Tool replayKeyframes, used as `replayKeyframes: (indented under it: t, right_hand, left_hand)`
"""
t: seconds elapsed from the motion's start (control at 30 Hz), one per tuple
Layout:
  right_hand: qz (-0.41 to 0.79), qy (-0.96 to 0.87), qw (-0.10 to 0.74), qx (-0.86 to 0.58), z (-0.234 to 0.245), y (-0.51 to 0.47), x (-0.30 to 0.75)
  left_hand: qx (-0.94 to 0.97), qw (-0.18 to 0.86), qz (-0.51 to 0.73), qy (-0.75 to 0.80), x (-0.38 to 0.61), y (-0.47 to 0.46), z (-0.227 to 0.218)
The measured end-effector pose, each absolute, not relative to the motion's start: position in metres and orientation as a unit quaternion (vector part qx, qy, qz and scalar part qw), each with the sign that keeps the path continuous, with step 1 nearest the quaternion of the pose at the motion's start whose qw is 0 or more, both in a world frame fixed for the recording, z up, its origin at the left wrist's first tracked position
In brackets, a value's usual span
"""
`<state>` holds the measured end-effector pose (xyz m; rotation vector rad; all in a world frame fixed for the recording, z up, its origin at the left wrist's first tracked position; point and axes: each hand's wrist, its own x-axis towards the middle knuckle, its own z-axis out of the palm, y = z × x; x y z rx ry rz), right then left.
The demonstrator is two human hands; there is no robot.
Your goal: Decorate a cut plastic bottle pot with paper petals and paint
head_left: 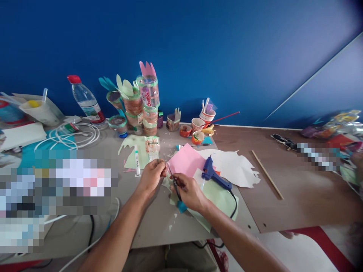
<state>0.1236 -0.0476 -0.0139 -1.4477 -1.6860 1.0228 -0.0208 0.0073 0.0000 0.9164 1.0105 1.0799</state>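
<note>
My right hand [188,190] is closed around the dark handles of a pair of scissors [171,174], whose thin blades point up and away. Beside the blade tips, my left hand [153,175] is pinched shut; whatever lies between its fingers is too small to make out. Pink paper [185,159] lies just beyond the scissors, and pale green paper [217,202] spreads under and to the right of my right hand. On these sheets rests a blue glue gun [215,175]. A scrap of blue paper [182,206] sits below the scissor handles.
Decorated stacked cups [150,107] and a water bottle [87,104] stand along the blue wall. Paper cups [197,124] are at the back middle. White torn paper [238,170] and a wooden stick [267,175] lie right. A coiled white cable [95,132] is left. A marker [137,160] lies near my left hand.
</note>
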Motion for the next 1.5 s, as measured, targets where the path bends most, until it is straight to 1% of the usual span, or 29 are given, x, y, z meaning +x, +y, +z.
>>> replayKeyframes:
  t: [0.83, 1.27, 1.43, 1.5]
  right_hand:
    - [0.399, -0.637, 0.367, -0.548, -0.0102, -0.047, 0.1222]
    - [0.391, -0.641, 0.36, -0.554, -0.0108, -0.0474, 0.1227]
    - [0.385, -0.646, 0.349, -0.558, -0.0116, -0.0474, 0.1242]
    - [0.379, -0.645, 0.36, -0.557, -0.0125, -0.0472, 0.125]
  left_hand:
    - [0.395, 0.665, 0.458, 0.438, -0.0194, 0.0061, 0.0017]
    - [0.399, 0.673, 0.448, 0.433, -0.0195, 0.0068, -0.0002]
    - [0.382, 0.67, 0.465, 0.435, -0.0192, 0.0056, 0.0032]
    - [0.378, 0.668, 0.471, 0.435, -0.02, 0.0058, 0.0032]
